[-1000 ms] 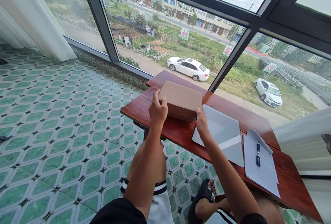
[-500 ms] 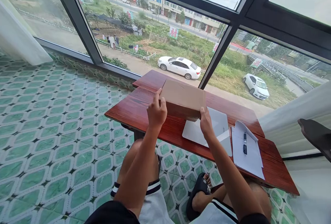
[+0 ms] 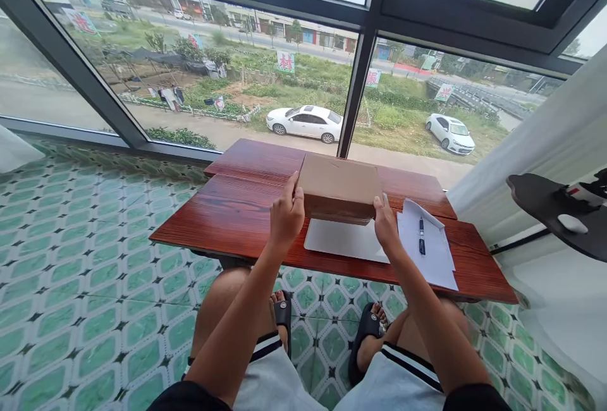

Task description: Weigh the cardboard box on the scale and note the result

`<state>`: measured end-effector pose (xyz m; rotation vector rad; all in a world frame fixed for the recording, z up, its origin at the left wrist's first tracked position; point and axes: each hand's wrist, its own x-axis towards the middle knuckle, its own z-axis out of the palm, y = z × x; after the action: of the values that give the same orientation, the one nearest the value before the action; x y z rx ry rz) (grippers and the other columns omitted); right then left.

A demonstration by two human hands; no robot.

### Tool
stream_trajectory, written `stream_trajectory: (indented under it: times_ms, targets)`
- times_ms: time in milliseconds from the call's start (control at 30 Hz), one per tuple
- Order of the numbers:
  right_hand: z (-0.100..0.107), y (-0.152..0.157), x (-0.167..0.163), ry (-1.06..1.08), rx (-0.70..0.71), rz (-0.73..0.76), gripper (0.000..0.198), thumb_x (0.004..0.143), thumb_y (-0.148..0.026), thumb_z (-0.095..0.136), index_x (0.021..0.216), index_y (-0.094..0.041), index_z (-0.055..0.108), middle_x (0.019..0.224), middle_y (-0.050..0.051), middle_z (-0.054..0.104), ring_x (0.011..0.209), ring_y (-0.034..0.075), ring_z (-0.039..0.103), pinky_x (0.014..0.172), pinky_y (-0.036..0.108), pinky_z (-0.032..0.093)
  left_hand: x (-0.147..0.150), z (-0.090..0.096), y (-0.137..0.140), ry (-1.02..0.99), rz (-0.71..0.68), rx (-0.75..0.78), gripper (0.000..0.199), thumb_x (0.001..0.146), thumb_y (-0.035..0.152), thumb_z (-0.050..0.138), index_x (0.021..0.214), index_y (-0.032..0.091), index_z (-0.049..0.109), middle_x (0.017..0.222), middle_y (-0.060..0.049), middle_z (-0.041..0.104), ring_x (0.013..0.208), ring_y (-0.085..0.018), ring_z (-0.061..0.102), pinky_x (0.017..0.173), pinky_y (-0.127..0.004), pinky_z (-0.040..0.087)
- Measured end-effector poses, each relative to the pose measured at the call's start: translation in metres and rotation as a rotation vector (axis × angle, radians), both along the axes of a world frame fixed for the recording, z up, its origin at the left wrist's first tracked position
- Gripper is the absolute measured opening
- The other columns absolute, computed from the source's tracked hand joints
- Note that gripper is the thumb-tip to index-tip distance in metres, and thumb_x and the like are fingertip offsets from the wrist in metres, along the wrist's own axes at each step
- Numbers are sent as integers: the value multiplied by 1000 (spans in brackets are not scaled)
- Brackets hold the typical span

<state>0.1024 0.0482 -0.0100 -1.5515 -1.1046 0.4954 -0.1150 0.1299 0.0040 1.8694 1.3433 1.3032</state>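
Head view, left to right. Green patterned floor (image 3: 95,259) at left, running under the bench. Red wooden bench (image 3: 227,215) set against the window (image 3: 190,82), long axis left to right.

Left hand (image 3: 286,216) clasped on the left end of the box (image 3: 339,186), thumb up along the side, fingers curled beneath. Box brown cardboard, closed, flat and wide, held level by both ends just above the bench middle, partly over a white sheet (image 3: 341,240). Underside of box in shadow; contact with the sheet cannot be told.

Right hand (image 3: 386,227) gripping the right end of the box, thumb on the near edge, fingers hidden behind it.

White sheet flat on the bench, near edge close to the bench front. Just right of it, paper (image 3: 427,253) with 1 folded corner, touching or overlapping the sheet's right edge. Pen (image 3: 421,236) lying on the paper, dark, pointing away from the person.

Below the bench: 2 bare knees, white shorts with dark bands, 2 black sandals (image 3: 367,335) on the floor.

Far right: white curtain (image 3: 545,133) and a dark shelf (image 3: 545,202) carrying a white mouse (image 3: 572,223).

Outside the glass: 2 white cars (image 3: 303,122) parked beside a road.
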Motion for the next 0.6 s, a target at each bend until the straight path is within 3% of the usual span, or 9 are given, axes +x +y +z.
stream_trajectory:
  times_ms: [267, 600]
  targets:
    - [-5, -23, 40, 7, -31, -92, 59, 97, -54, 33, 143, -21, 51, 143, 9, 52, 134, 27, 46, 116, 44, 31, 33, -3, -10, 11, -129, -117, 54, 96, 42, 36, 143, 19, 49, 143, -7, 56, 127, -28, 57, 113, -45, 42]
    - [-14, -44, 57, 20, -73, -86, 56, 97, -53, 32, 139, -23, 52, 135, 9, 58, 125, 26, 52, 111, 41, 36, 44, -13, -13, -21, -236, -133, 51, 92, 41, 45, 137, 19, 55, 142, -6, 57, 135, -24, 50, 118, -40, 37]
